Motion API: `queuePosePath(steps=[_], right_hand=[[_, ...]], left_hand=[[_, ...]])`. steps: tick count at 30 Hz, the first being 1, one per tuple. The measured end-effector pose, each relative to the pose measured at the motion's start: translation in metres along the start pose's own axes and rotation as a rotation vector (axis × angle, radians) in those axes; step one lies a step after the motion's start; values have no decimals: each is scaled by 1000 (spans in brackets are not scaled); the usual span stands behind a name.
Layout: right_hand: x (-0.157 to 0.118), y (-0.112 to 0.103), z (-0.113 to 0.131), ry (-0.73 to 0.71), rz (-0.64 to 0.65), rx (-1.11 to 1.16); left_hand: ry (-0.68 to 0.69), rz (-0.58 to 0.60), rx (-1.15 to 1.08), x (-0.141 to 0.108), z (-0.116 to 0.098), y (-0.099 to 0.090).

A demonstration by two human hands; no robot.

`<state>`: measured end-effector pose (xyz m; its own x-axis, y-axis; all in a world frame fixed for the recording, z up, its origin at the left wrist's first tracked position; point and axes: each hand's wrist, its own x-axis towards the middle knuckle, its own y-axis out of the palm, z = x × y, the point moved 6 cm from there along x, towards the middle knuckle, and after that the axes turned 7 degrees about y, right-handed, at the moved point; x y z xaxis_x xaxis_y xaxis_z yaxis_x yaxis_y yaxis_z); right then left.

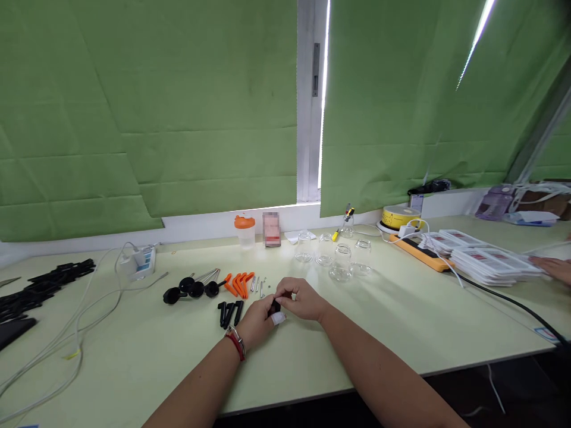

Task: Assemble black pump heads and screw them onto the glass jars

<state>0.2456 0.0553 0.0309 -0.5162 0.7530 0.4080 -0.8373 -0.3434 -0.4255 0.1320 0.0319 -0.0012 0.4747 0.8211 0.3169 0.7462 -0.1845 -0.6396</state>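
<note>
My left hand point(257, 324) is closed around a small black plastic part point(275, 307), mostly hidden by the fingers; its thumb has a white wrap. My right hand point(301, 298) pinches at the top of that part, and whatever sits between its fingertips is too small to make out. Just left of my hands lie three black handle-like pieces point(229, 314). Beyond them are several orange angled pieces point(241, 284), some metal pins or screws point(254, 284), and several round black cups with metal rods point(196, 289).
Several clear glass jars point(342, 263) stand right of centre, one holding screwdrivers point(349, 212). An orange-lidded cup point(245, 230) and small box point(272, 229) stand behind. Power strips point(143, 263), cables, stacked printed cards point(491, 261) and black parts point(40, 291) lie sideways. Another person's hand point(553, 266) is far right.
</note>
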Motion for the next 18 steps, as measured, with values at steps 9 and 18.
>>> queuePosePath(steps=[9, 18], right_hand=[[0, 5, -12, 120, 38, 33], [1, 12, -36, 330, 1, 68]], left_hand=[[-6, -11, 42, 0, 5, 1], [14, -73, 237, -6, 5, -20]])
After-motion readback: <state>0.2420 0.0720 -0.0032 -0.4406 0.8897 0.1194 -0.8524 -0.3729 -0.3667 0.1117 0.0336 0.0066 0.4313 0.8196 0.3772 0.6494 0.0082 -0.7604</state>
